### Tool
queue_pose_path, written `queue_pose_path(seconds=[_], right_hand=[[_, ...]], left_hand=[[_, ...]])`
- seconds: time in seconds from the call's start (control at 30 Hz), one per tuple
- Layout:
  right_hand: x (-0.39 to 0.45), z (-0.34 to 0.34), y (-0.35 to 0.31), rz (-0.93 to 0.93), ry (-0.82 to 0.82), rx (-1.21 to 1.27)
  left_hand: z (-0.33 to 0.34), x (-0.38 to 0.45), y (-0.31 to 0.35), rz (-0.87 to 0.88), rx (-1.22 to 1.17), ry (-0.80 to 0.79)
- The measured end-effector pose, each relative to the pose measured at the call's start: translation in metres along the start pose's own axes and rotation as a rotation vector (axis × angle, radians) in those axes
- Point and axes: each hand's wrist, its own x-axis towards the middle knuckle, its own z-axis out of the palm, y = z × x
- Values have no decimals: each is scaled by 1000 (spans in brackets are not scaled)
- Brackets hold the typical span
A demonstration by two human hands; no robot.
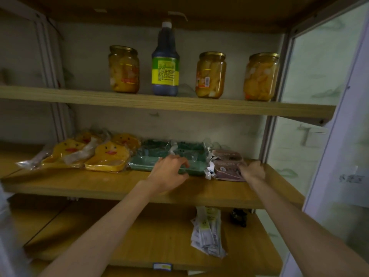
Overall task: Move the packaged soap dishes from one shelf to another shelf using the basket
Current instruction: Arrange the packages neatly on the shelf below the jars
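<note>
I'm looking at a wooden shelf unit; the middle shelf point(119, 186) is carrying the packaged soap dishes in a row along its far half. From the left: yellow duck dishes point(105, 156), four or so in wrappers, then green dishes point(171, 154), then brown dishes point(228, 166) at the right end. The top shelf point(159, 100) is holding three fruit jars point(123, 69) and a dark bottle point(165, 60). The lower shelf point(139, 236) is holding a bundle of white packets point(207, 232) and a small dark item, too dim to name.

I'm reaching with both arms. My left hand point(169, 172) is curling its fingers over the near edge of a green dish, apparently gripping it. My right hand point(252, 170) is sitting at the right edge of the brown dishes, fingers bent against the wrapper; I can't tell if it's pinching or just touching.

No basket is showing in view. I can't tell which shelf is source or target, so progress is unclear. Either I'm starting to collect, with all dishes left to move, or I'm arranging after unloading.
</note>
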Motion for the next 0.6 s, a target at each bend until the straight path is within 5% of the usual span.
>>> queue_pose_path(seconds=[0.3, 0.6], right_hand=[[-16, -16, -1, -145, 62, -238], [-94, -25, 9, -816, 35, -256]], left_hand=[[1, -9, 7, -30, -7, 1], [6, -51, 24, -50, -106, 110]])
